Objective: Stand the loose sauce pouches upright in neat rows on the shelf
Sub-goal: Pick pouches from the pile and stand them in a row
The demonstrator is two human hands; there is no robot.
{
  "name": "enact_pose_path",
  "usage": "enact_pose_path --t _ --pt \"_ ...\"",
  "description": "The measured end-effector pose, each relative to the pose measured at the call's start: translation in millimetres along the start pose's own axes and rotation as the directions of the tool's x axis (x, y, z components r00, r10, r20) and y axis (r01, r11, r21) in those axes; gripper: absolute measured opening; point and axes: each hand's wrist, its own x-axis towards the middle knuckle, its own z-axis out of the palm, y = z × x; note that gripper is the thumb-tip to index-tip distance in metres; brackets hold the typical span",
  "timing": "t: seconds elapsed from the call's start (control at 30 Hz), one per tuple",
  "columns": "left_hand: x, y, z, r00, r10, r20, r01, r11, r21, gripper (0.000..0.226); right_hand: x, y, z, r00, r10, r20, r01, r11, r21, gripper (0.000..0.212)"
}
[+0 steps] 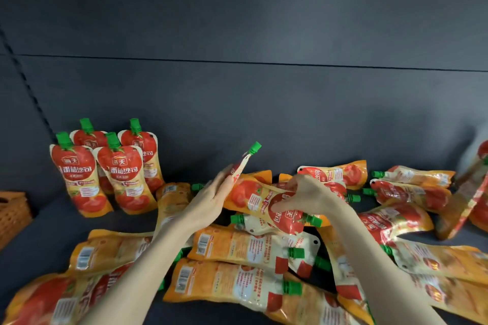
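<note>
Sauce pouches (237, 247) loose across dark shelf (60, 221), dark back panel (264, 103)

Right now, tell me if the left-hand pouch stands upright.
Tilted, not standing: the left hand holds the pouch aloft, green cap pointing up-right.

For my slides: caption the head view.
Left hand holds one pouch, right hand pinches another pouch; four upright pouches stand back left.

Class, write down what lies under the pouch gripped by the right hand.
A pale pouch with a green cap pokes out beneath the gripped pouch; the rest of it is covered.
</note>
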Motion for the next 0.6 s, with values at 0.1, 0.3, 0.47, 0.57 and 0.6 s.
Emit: enact_pose_path --t 0.1,0.3,0.47,0.57,0.6 --pt "1 -3 -5 0.998 -0.015 0.061 0.017 1.0 -0.024 0.05 -10 -4 1 1.0 0.002 -0.01 -0.002 1.0 0.029 0.04" --pt "7 -17 -19 0.993 -0.025 -0.112 0.036 0.995 0.094 0.077 -24 -21 5 0.97 -0.072 -0.232 0.083 0.996 0.041 0.044" --pt "12 -8 -25 0.993 0.023 -0.119 -0.009 0.993 0.121 0.052 -32 -33 -5 0.976 -0.092 -0.199 0.133 0.97 0.205 0.052" --pt "13 -5 -33 0.989 0.009 -0.146 0.002 0.997 0.074 0.052 -33 -45 -3 0.914 -0.078 -0.398 0.208 0.933 0.294 0.057" --pt "13 -4 -36 0.987 0.002 -0.163 0.006 0.999 0.048 0.052 -32 -49 0 0.877 -0.068 -0.476 0.245 0.915 0.322 0.057"
